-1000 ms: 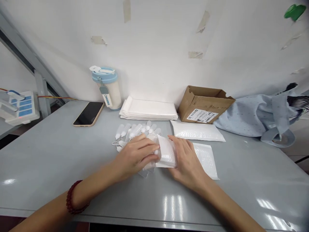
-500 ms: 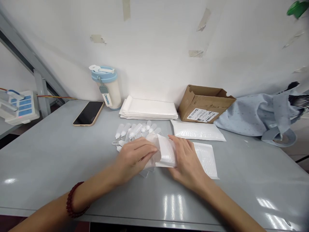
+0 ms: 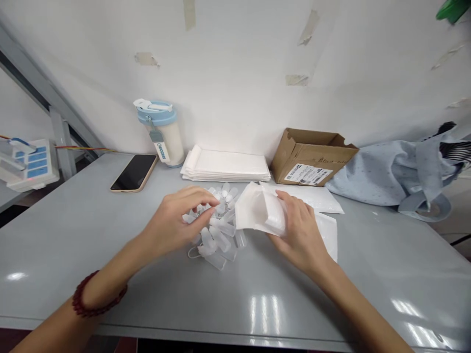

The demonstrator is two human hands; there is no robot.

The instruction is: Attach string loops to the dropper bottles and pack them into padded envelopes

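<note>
My right hand [image 3: 300,228] is wrapped round a white bubble mailer [image 3: 274,215]. The mailer's mouth gapes toward the left, with its flap folded out. My left hand [image 3: 180,213] hovers at the left side of a pile of small translucent plastic pieces [image 3: 221,240], some with thin loops. Its thumb and fingers are apart and I see nothing between them. The hand hides part of the pile. A dark red bead bracelet [image 3: 79,294] circles the left wrist.
Behind the pile lies a stack of flat white mailers [image 3: 228,164]. Another bubble mailer [image 3: 324,200] rests before an open cardboard box [image 3: 312,157]. A tumbler [image 3: 164,137] and phone [image 3: 134,172] stand left; a pale blue cloth bag [image 3: 379,171] lies right.
My left hand has come off the mailer's mouth and moved left to the pile. My right hand has shifted slightly right and up with the mailer, uncovering more of the plastic pieces.
</note>
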